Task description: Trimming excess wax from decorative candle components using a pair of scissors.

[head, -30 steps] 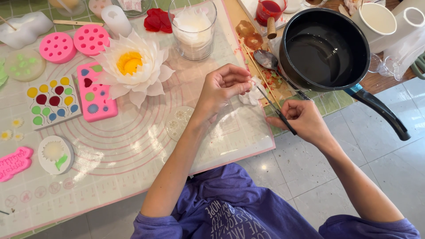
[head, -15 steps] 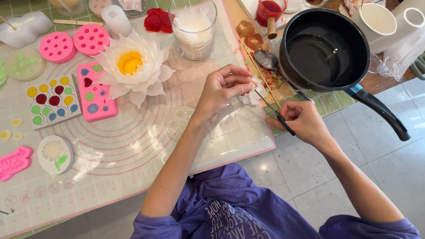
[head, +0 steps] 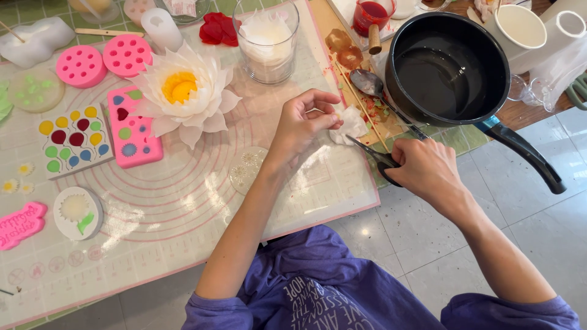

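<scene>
My left hand (head: 304, 124) pinches a small white petal-like piece (head: 351, 124) over the right part of a translucent work mat (head: 183, 201). My right hand (head: 427, 169) grips black-handled scissors (head: 374, 154), whose blades point up-left and touch the white piece. A white wax lotus flower with a yellow centre (head: 182, 98) lies on the mat to the left of my left hand. A black saucepan (head: 445, 70) holding clear liquid stands just beyond my right hand.
Pink silicone moulds (head: 131, 131) (head: 81, 65), a white mould with coloured shapes (head: 73, 139), a glass of white wax (head: 267, 40), a spoon (head: 369, 82), a red cup (head: 372, 14) and white cups (head: 520, 27) crowd the low table. Tiled floor lies to the right.
The scissors have moved up against the white piece, and my right hand has shifted slightly toward my left. The left hand stays in place.
</scene>
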